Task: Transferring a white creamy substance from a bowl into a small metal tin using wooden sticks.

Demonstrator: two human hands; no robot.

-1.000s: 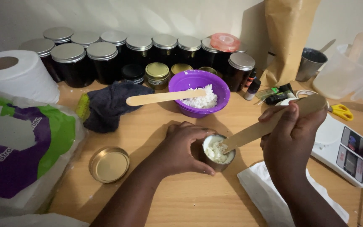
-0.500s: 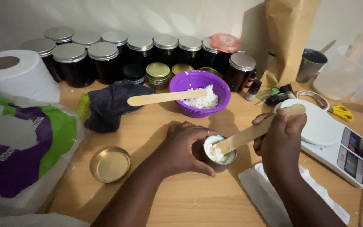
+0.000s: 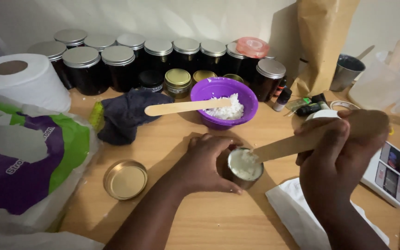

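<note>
Tin [image 3: 245,165]: small round metal container of white waxy flakes, standing upright on the desk [image 3: 218,217] near its front middle. Left hand [image 3: 208,163] wraps its left side, fingers closed on the wall. Wooden stick [image 3: 297,141]: long axis runs from the tin's upper rim up and rightward into the right hand [image 3: 336,153], closed around its far end; tip rests in the flakes. Tin lies left of the right hand, touching the left hand; purple bowl [image 3: 223,99] behind

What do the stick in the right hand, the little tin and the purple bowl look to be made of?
Stick: pale, matt, flat, so probably wood. Tin, held by the left hand: shiny rim, likely metal. Purple bowl: smooth, evenly coloured, probably plastic. The right hand grips the stick.
</note>
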